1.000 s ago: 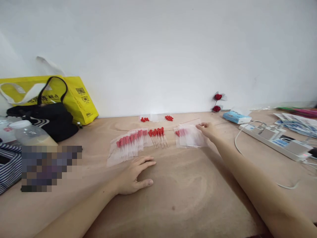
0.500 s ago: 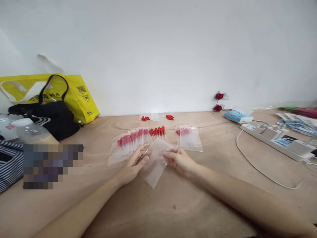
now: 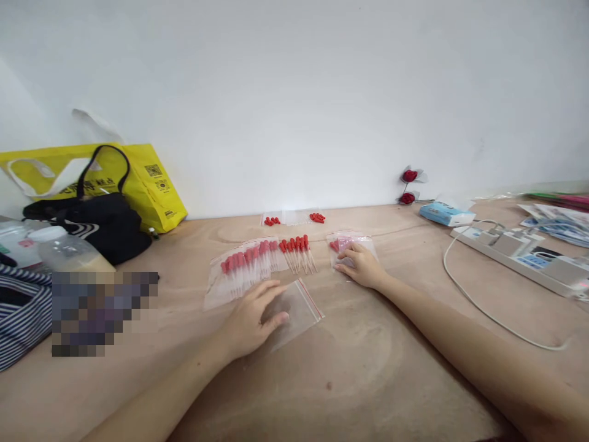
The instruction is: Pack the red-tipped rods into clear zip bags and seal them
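Note:
My left hand [image 3: 253, 319] holds an empty-looking clear zip bag [image 3: 298, 313] by its side, the thumb lying over the plastic. The bag's red-lined zip edge points right. My right hand [image 3: 362, 265] rests with fingers apart on another clear zip bag [image 3: 373, 240], where pinkish-red tips show through the plastic. Left of centre, several bagged sticks with red tips [image 3: 248, 256] lie in an overlapping row of clear bags. Beside them are several loose red-tipped sticks [image 3: 297, 247] with thin pale stems.
Small red pieces [image 3: 317, 217] lie near the wall. At the left stand a yellow bag [image 3: 165, 196], a black bag [image 3: 115, 227] and a plastic bottle [image 3: 76, 252]. A blue tissue pack [image 3: 446, 213], a power strip [image 3: 519, 255] and a looping white cable [image 3: 488, 322] are at the right.
My right hand has let go of the clear bag and moved right onto the other bag. The bag in my left hand has turned, its zip edge now facing right.

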`<action>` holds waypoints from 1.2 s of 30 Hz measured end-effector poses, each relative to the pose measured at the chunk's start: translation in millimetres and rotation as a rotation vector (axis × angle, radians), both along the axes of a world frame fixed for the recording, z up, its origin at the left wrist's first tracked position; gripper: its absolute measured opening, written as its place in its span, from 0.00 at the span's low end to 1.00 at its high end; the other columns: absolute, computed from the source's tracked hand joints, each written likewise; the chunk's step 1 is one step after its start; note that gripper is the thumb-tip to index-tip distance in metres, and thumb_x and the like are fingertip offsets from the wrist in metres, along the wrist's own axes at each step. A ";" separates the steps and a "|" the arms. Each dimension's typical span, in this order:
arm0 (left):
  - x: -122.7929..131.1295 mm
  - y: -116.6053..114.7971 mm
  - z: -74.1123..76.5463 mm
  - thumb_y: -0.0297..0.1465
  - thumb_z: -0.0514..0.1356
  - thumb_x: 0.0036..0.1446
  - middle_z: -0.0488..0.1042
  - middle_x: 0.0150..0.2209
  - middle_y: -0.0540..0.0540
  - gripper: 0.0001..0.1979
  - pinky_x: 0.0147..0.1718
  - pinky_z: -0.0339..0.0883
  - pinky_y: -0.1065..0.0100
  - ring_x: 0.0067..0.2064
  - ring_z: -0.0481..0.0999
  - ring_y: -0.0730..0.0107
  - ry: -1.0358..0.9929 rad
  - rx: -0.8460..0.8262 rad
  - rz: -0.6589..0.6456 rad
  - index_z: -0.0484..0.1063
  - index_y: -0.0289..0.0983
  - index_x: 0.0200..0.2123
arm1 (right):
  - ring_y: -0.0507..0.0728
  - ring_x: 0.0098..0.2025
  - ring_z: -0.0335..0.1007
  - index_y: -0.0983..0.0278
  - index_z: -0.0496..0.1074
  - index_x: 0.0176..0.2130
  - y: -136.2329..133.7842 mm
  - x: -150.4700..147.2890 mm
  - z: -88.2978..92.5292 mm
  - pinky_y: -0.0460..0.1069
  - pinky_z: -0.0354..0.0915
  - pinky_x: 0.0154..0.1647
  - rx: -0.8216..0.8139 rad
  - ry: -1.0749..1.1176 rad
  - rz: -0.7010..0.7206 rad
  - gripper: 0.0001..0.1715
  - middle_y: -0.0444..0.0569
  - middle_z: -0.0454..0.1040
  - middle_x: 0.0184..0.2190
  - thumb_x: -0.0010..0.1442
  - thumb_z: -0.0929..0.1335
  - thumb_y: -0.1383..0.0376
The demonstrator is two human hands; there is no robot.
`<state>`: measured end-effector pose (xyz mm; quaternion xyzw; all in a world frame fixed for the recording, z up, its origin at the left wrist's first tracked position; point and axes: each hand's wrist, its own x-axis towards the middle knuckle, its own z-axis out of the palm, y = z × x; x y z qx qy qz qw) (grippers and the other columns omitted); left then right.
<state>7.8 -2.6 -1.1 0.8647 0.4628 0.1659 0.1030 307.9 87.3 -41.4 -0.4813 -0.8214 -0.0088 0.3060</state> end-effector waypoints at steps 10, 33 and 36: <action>9.4 -3.7 -6.8 0.45 0.49 0.58 0.48 0.62 0.41 0.28 0.57 0.46 0.51 0.62 0.46 0.54 0.133 -0.164 -0.092 0.54 0.39 0.58 | 0.53 0.34 0.66 0.64 0.70 0.30 16.0 -25.8 26.1 0.46 0.58 0.37 -0.156 0.091 -0.070 0.08 0.49 0.73 0.30 0.54 0.63 0.64; -4.8 -2.3 -5.9 0.44 0.49 0.58 0.49 0.61 0.46 0.25 0.56 0.50 0.51 0.61 0.48 0.56 0.097 -0.185 -0.235 0.54 0.45 0.57 | 0.49 0.20 0.62 0.62 0.46 0.54 -7.1 -58.9 27.3 0.46 0.62 0.22 -0.406 0.830 -0.029 0.33 0.38 0.61 0.26 0.51 0.62 0.65; -2.7 -1.6 -4.2 0.44 0.50 0.58 0.50 0.61 0.46 0.25 0.55 0.50 0.51 0.61 0.48 0.55 0.093 -0.182 -0.242 0.54 0.45 0.57 | 0.48 0.18 0.61 0.59 0.45 0.53 -36.6 -48.6 15.8 0.45 0.60 0.17 -0.444 0.978 0.047 0.32 0.36 0.59 0.25 0.52 0.63 0.61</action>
